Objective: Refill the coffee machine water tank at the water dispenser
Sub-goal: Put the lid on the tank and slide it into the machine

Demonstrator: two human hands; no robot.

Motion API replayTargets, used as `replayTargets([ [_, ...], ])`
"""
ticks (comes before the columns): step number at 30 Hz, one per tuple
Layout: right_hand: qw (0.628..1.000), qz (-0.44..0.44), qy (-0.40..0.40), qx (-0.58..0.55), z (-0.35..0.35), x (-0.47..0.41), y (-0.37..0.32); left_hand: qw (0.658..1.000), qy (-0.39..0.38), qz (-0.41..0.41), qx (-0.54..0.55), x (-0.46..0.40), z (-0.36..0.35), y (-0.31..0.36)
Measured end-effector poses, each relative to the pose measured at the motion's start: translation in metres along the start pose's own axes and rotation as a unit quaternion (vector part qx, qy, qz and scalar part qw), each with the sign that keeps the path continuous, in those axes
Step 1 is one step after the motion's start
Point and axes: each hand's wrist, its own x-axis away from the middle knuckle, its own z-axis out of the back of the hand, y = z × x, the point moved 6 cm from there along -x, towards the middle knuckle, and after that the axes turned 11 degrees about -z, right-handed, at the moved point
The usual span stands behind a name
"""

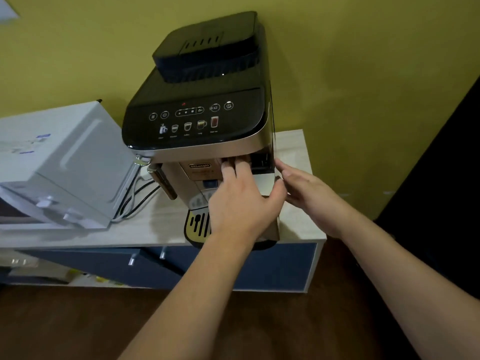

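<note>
Our left hand [241, 201] hooks its fingers into the tank [263, 184] recess at the machine [197, 120] front; our right hand [309, 190] rests open beside it. A crooked pull could jam the tank or drag the machine along the bench [293, 144].

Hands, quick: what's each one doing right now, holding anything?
Left hand: fingers hooked into the recess at the front of the coffee machine, gripping it.
Right hand: open, flat against the machine's right side, holding nothing.
</note>
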Motion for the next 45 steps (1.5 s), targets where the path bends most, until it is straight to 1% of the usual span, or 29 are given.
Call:
replayTargets([
  [2,1.000,0.016,0.002,0.008,-0.002,0.017,0.004,0.995,-0.007,-0.033,0.089,0.015,0.001,-0.013],
  [4,0.998,0.036,0.013,0.047,-0.007,0.032,0.003,0.979,-0.007,-0.039,0.199,0.032,0.002,-0.028],
  [6,0.992,0.066,0.038,0.096,-0.014,0.040,0.001,0.964,0.011,-0.041,0.263,0.043,-0.001,-0.038],
  [9,0.977,0.103,0.110,0.154,-0.017,0.040,-0.002,0.963,0.079,-0.070,0.250,0.044,-0.001,-0.041],
  [12,0.953,0.128,0.157,0.224,-0.019,0.040,-0.003,0.968,0.143,-0.103,0.179,0.042,-0.001,-0.038],
  [14,0.935,0.140,0.171,0.276,-0.020,0.041,-0.006,0.970,0.167,-0.123,0.129,0.047,-0.006,-0.035],
  [16,0.924,0.154,0.179,0.300,-0.019,0.041,-0.009,0.962,0.189,-0.166,0.105,0.054,-0.012,-0.032],
  [19,0.924,0.168,0.175,0.294,-0.018,0.040,-0.012,0.950,0.209,-0.215,0.085,0.055,-0.022,-0.035],
  [23,0.925,0.167,0.180,0.291,-0.015,0.035,-0.011,0.950,0.199,-0.214,0.108,0.058,-0.033,-0.037],
  [25,0.919,0.175,0.186,0.301,-0.015,0.034,-0.013,0.955,0.178,-0.210,0.114,0.062,-0.042,-0.036],
  [27,0.918,0.173,0.192,0.301,-0.014,0.032,-0.016,0.962,0.152,-0.204,0.095,0.061,-0.056,-0.035],
  [30,0.920,0.163,0.200,0.296,-0.011,0.024,-0.020,0.974,0.140,-0.174,0.043,0.053,-0.071,-0.032],
  [33,0.903,0.161,0.223,0.330,-0.004,0.004,-0.033,0.981,0.129,-0.133,-0.049,0.034,-0.078,-0.032],
  [36,0.871,0.170,0.252,0.386,-0.001,-0.021,-0.049,0.984,0.069,-0.121,-0.111,0.014,-0.081,-0.032],
  [38,0.853,0.189,0.260,0.412,-0.004,-0.031,-0.052,0.986,0.024,-0.121,-0.115,0.008,-0.091,-0.035],
  [39,0.850,0.193,0.264,0.414,-0.004,-0.033,-0.051,0.987,0.009,-0.118,-0.108,0.007,-0.094,-0.037],
  [42,0.845,0.193,0.284,0.411,-0.003,-0.032,-0.046,0.989,0.007,-0.122,-0.089,0.004,-0.099,-0.036],
  [45,0.838,0.213,0.305,0.400,-0.003,-0.030,-0.046,0.990,0.006,-0.119,-0.079,0.008,-0.098,-0.033],
])
